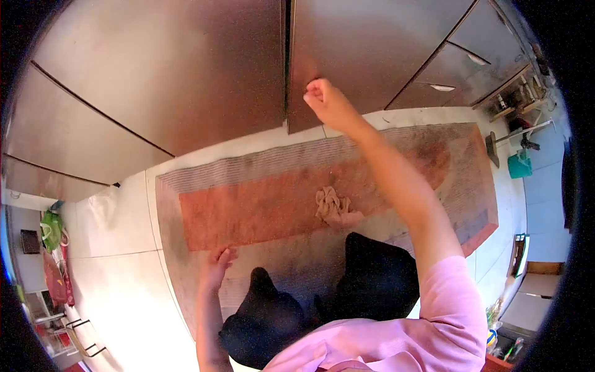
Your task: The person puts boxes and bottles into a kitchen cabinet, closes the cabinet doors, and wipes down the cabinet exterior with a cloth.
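The brown door (pixel 365 43) stands by my right hand (pixel 326 104). It looks stiff, smooth and heavy; I'd hold its side edge. My fingers there are curled; I can't tell if they grip anything. My left hand (pixel 217 268) is loose, a little wide. A soft, crumpled cloth (pixel 334 208) lies on the ridged mat (pixel 248 214).

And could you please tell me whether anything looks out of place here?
Yes, a crumpled cloth lies bunched on the floor mat, looking dropped rather than folded away. Dark, uneven smudges also make the mat look dirty.
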Demonstrator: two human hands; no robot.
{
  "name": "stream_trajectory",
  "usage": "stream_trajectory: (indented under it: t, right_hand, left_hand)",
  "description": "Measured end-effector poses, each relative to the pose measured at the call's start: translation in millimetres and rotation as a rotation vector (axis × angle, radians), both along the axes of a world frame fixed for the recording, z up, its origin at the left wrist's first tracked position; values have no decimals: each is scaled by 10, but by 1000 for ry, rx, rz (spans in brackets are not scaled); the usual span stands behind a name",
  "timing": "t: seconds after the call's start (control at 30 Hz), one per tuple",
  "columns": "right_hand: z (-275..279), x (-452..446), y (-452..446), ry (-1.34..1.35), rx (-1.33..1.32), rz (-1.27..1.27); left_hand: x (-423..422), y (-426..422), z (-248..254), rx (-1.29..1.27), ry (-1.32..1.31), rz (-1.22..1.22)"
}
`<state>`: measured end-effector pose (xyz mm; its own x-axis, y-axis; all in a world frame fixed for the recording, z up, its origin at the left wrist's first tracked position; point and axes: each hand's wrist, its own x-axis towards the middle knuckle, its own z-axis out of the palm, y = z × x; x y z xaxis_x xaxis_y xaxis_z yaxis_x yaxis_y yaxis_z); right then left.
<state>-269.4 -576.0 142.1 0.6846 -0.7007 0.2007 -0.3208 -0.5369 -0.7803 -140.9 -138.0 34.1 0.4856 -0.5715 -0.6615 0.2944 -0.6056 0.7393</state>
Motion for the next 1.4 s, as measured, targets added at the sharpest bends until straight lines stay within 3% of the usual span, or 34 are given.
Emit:
stream_trajectory:
  t: [0.17, 0.27, 0.4, 0.47, 0.6, 0.67, 0.77, 0.87, 1.2, 1.27, 1.4]
  right_hand:
    - [-69, -113, -12, -80, 119, 92]
    - [-173, -412, 182, 141, 194, 230]
    - [-1265, -1078, 465, 381, 342, 531]
    - [-1031, -1220, 811, 849, 293, 606]
    - [-1227, -1453, 948, 839, 164, 595]
    - [-1374, -1537, 871, 610, 319, 508]
    - [-1431, -1552, 761, 577, 452, 422]
    - [-1387, -1516, 673, 617, 204, 458]
    - [-1025, -1217, 753, 795, 229, 528]
    - [-1180, -1083, 737, 434, -41, 544]
    - [-378, -240, 829, 245, -376, 541]
  left_hand:
    - [-47, -12, -159, -28, 29, -36]
    - [-92, -71, -139, -32, 31, -56]
    - [-120, -80, -143, -60, 57, -45]
    - [-131, -82, -138, 57, 47, -78]
    - [-166, -43, -70, 43, 45, -95]
    - [-151, -77, -119, 13, 17, -132]
    - [-162, -166, -182, 28, 37, -100]
    - [-187, -223, -284, 35, 40, -132]
    - [-206, -186, -338, -3, 21, -143]
    - [-231, -182, -242, 12, 30, -132]
    - [-256, -178, -327, 1, 49, -127]
